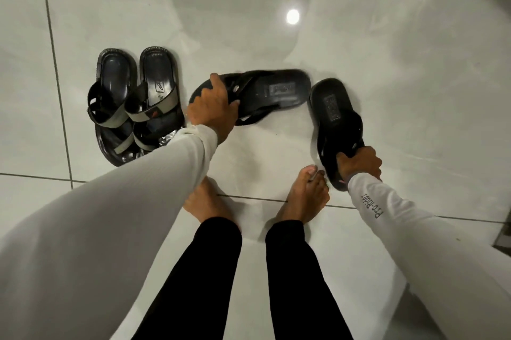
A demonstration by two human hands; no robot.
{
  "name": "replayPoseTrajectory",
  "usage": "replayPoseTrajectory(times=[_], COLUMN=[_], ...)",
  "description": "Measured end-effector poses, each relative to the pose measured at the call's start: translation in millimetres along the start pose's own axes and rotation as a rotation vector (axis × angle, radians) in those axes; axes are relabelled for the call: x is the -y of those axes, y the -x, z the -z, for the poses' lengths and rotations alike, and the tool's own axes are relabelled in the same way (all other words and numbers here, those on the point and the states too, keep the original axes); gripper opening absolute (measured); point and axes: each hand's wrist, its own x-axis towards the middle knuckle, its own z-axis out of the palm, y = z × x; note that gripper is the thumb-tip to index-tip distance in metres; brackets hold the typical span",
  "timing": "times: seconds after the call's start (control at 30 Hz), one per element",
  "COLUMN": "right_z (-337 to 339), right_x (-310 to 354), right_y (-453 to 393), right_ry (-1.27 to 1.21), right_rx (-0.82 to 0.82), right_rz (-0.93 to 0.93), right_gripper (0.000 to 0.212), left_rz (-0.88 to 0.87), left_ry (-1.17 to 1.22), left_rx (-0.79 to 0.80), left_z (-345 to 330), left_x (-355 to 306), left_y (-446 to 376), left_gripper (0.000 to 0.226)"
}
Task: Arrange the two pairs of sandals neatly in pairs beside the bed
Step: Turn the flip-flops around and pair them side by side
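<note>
A pair of black sandals with grey straps [135, 104] stands side by side on the white tiled floor at the left, heels pointing away from me. My left hand [213, 110] grips the toe end of a black flip-flop [273, 91] that lies sideways, heel to the right, just right of that pair. My right hand [359, 164] holds the toe end of the matching black flip-flop [331, 113], which points away from me at the right. The two flip-flops are apart, their heels close to each other.
My bare feet [304, 196] stand on the glossy white tiles [387, 49] just below the flip-flops, the right toes almost touching the right flip-flop. A lamp's reflection [292, 16] shines on the floor farther out. No bed is in view.
</note>
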Motion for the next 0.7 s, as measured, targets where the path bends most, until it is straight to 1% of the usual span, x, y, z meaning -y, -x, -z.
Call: replayPoseTrajectory(times=[0.1,0.17,0.23,0.3,0.37,0.5,0.57,0.6,0.67,0.7], right_z=[18,31,41,47,50,46,41,38,32,29], right_x=[-6,-10,-13,-14,-10,14,31,39,53,58], right_y=[-14,-21,-24,-25,-22,-12,-5,-2,6,9], right_ry=[0.038,0.092,0.166,0.259,0.378,0.559,0.609,0.630,0.660,0.670], right_rx=[-0.041,-0.094,-0.142,-0.172,-0.202,-0.257,-0.257,-0.248,-0.232,-0.228], right_rz=[0.021,0.079,0.186,0.328,0.487,0.798,0.894,0.938,1.024,1.060], right_gripper=[0.053,0.049,0.048,0.047,0.046,0.043,0.040,0.040,0.039,0.039], left_rz=[0.130,0.207,0.291,0.386,0.451,0.513,0.457,0.375,0.133,0.008], left_ry=[0.187,0.365,0.579,0.766,0.836,0.758,0.624,0.519,0.316,0.253], left_rx=[0.048,0.135,0.250,0.341,0.371,0.363,0.329,0.289,0.183,0.142], left_z=[-9,-18,-27,-35,-41,-39,-31,-25,-12,-5], left_x=[-17,-29,-41,-50,-55,-45,-33,-28,-23,-22], left_y=[7,12,18,25,32,40,42,45,49,50], left_gripper=[0.055,0.055,0.058,0.057,0.051,0.053,0.053,0.049,0.038,0.034])
